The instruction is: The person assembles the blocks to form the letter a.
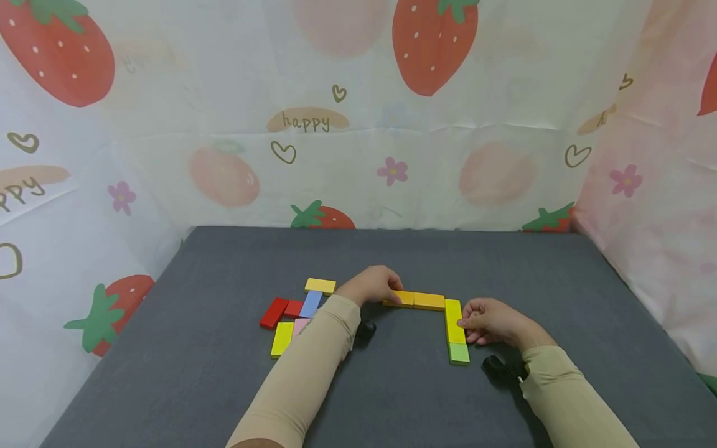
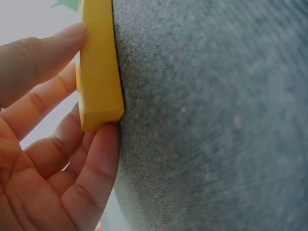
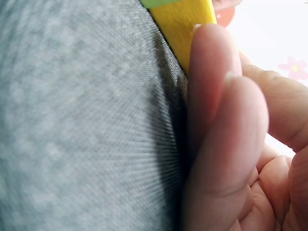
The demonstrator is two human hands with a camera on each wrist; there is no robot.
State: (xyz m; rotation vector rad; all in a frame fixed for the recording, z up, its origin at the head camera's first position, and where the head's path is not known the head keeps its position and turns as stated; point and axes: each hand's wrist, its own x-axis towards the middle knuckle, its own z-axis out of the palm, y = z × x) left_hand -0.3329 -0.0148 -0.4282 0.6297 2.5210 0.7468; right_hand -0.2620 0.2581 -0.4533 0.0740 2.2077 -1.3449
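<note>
In the head view my left hand (image 1: 372, 284) pinches the left end of an orange-yellow block (image 1: 402, 299). The left wrist view shows the thumb on this block's (image 2: 100, 67) face and fingertips at its end and far side. A second orange block (image 1: 429, 302) adjoins it end to end. At the right end of that row, a yellow block (image 1: 455, 320) runs toward me, and a green block (image 1: 459, 354) meets its near end. My right hand (image 1: 493, 320) rests beside the yellow block, fingers loosely bent, thumb tip at its right edge.
Left of my left arm lies a group of blocks: a pale yellow one (image 1: 320, 285), a blue one (image 1: 310, 305), two red ones (image 1: 273, 313), a pink one (image 1: 300, 325) partly hidden by the sleeve, and a yellow one (image 1: 282, 340). Strawberry-print curtains (image 1: 358, 174) surround the grey table (image 1: 168, 373).
</note>
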